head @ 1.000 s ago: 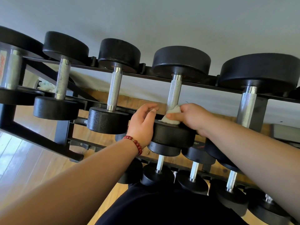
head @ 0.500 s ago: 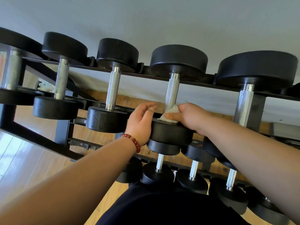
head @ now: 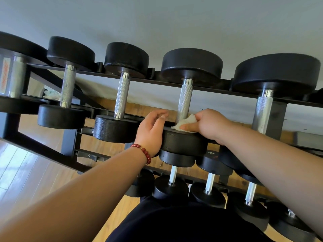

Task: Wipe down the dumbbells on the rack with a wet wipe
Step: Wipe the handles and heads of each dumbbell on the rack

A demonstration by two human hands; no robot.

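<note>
- Pinches a white wipe [head: 185, 124] in the right hand [head: 211, 124], fingers curled round the crumpled cloth, one digit laid flat along its lower edge.
- Presses that wipe onto the top face of the near head of the dumbbell [head: 183, 142], tight against the foot of the knurled handle [head: 185, 102].
- Sets the left hand [head: 150, 131] palm-first against the left side of the same head, fingers loosely bent above the rim and closed on nothing. Cannot tell whether the fingertips touch the top face.
- Wears a bracelet [head: 143, 152] of red beads on the left wrist, just left of the dumbbell and a little below it.
- Finds the dumbbell lying across the two top rails of the black rack [head: 70, 135], far head toward the wall [head: 174, 23], near head under both hands.
- Shows a left neighbour [head: 115, 128] just beside the dumbbell, smaller and apart from it, with two more of that kind and a chrome-ended one further left.
- Shows a right neighbour [head: 276, 70] with wider heads on the dumbbell's other side, its near head hidden behind the right forearm.
- Holds a lower row [head: 208, 194] of small black weights with short bright handles right under the dumbbell and off to its lower right.
- Has wooden floor [head: 26, 172] far down to the dumbbell's left, and dark clothing [head: 174, 224] below it at the bottom edge.
- Leaves a pale bundle [head: 52, 95] far to the dumbbell's left, behind the rack, too blurred to name.
</note>
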